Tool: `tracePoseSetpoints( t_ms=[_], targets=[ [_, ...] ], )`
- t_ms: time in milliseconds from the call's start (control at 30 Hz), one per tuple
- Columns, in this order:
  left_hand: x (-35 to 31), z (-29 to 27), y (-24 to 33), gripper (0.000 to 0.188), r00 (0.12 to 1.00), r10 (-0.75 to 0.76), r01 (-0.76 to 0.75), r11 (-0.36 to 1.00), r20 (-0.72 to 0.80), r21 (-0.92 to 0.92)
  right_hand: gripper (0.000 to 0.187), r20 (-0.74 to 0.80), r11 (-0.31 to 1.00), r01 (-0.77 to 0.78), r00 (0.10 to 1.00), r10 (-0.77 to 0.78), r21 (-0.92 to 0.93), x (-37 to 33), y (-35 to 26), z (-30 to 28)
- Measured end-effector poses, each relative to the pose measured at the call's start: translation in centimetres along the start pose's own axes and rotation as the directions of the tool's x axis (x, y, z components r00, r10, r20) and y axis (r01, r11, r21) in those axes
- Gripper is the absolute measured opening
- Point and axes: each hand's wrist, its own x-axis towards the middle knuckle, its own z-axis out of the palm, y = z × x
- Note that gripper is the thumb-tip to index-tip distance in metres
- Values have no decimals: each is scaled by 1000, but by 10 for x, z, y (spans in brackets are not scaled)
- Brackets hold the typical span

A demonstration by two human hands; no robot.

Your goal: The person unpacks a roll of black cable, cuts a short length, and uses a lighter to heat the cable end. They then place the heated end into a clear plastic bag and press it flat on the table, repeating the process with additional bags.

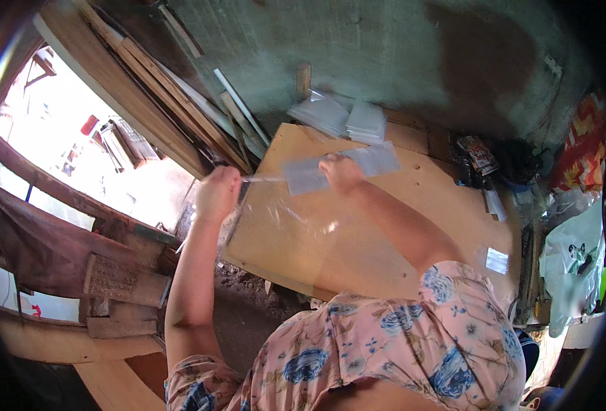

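- Head view, clock read from desk centre: pale wood desk (365,236) below a green, stained wall (378,48); planks (159,89) lean at 10.
- Left hand (219,194): at 9, past desk edge; fingers clenched on a clear plastic strip (265,179) drawn taut toward 11.
- Right hand (343,175): at 11, on translucent plastic sheets (303,179) lying on the desk; fingers curled, cannot tell if gripping or pressing.
- Stacked clear packets (367,122) at 12; small clear piece (497,261) at 4.
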Motion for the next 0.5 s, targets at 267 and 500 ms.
tracePoseSetpoints(
  t_ms=[267,500],
  targets=[
    [3,-10,-16,5,974,93,2,909,-207,417,15,-404,968,-90,897,181,235,67,36,78],
    [-82,106,-12,16,983,57,-101,962,173,256,43,230,970,51,973,6,-239,-4,48,108]
  ],
)
